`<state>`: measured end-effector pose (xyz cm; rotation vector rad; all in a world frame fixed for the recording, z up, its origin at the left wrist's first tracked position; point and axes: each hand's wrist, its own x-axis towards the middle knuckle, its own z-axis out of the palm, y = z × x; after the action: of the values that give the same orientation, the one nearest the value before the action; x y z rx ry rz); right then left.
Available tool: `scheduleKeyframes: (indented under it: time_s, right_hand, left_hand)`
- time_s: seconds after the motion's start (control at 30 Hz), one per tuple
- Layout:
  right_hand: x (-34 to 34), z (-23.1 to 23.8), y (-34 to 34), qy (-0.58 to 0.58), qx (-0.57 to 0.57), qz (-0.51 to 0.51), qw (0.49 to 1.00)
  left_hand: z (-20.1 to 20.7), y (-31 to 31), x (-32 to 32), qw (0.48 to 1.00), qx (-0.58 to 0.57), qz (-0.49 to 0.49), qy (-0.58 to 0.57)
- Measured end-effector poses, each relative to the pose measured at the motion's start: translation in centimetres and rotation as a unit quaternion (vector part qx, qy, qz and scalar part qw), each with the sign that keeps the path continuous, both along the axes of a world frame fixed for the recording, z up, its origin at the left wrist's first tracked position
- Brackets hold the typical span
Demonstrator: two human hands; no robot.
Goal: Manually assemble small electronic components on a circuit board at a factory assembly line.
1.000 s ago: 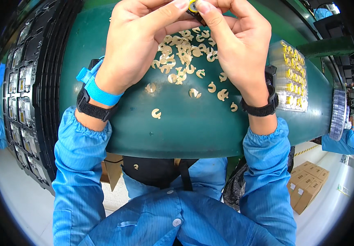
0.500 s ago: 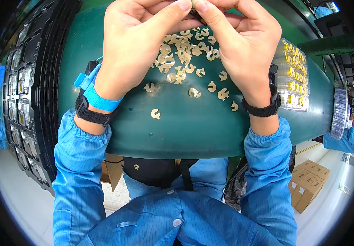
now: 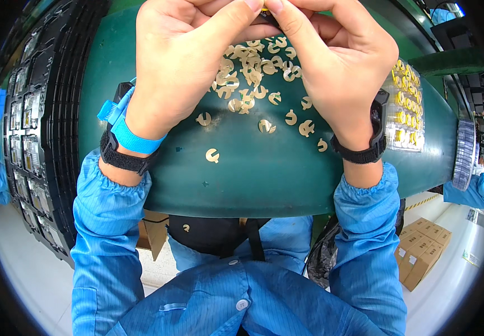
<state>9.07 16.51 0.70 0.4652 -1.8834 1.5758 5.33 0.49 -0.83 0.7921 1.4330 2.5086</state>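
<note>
My left hand (image 3: 183,61) and my right hand (image 3: 337,61) meet at the top edge, thumbs and fingertips pinched together on a small dark part with a bit of yellow (image 3: 265,12), mostly hidden by the fingers. Below the hands, several small gold C-shaped pieces (image 3: 253,92) lie scattered on the green table (image 3: 253,173). One piece (image 3: 213,155) lies apart, nearer to me. Both wrists wear black straps; the left also has a blue band (image 3: 127,131).
A stack of black trays with parts (image 3: 34,129) stands at the left. A clear tray of yellow parts (image 3: 403,106) sits at the right, with a round reel (image 3: 466,154) beyond it. Cardboard boxes (image 3: 421,249) stand on the floor at lower right. One gold piece (image 3: 186,228) lies on my lap.
Both hands have stayed pinched together at the top edge, shifting slightly; the small part is now more covered by the fingers.
</note>
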Motion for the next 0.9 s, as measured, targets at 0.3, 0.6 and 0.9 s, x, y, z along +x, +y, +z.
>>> scheduleKeyframes:
  time_s: [0.3, 0.6, 0.9]
  right_hand:
    - [0.5, 0.9, 0.0, -0.019, 0.028, -0.029, 0.999]
    - [-1.3, -0.5, 0.9, 0.166, 0.15, -0.035, 0.974]
    - [-0.9, 0.3, 1.4, 0.11, 0.22, -0.058, 0.967]
  left_hand:
    - [0.5, -0.4, -0.2, 0.998, 0.013, -0.027, -0.055]
    - [0.2, -0.7, -0.4, 0.998, 0.006, -0.025, -0.053]
    - [0.0, -1.1, -1.1, 0.998, -0.062, 0.015, -0.011]
